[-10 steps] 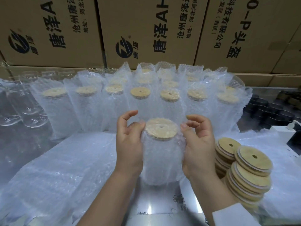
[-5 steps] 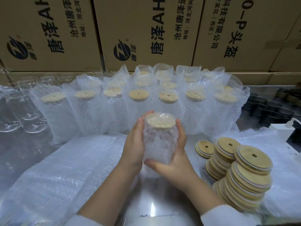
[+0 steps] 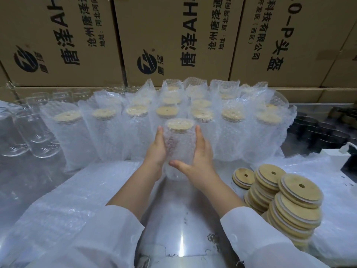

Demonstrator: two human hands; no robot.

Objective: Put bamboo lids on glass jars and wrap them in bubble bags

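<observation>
A glass jar with a bamboo lid, wrapped in a bubble bag (image 3: 179, 143), stands upright between my hands at the middle of the table. My left hand (image 3: 156, 149) holds its left side with fingers up along the wrap. My right hand (image 3: 199, 157) holds the right side, thumb across the lower front. Right behind it stand several wrapped, lidded jars (image 3: 135, 124) in rows. Loose bamboo lids (image 3: 286, 198) are stacked at the right. Bare glass jars (image 3: 25, 130) stand at the far left.
A pile of flat bubble bags (image 3: 58, 200) lies at the left front, more bubble wrap at the right. Cardboard boxes (image 3: 173, 39) form a wall behind the table. Dark round items (image 3: 316, 132) and a white device (image 3: 336, 157) sit at the right edge.
My hands have carried the wrapped jar away from me, up against the front row of wrapped jars. The bag top, open a second ago, now lies folded over the lid.
</observation>
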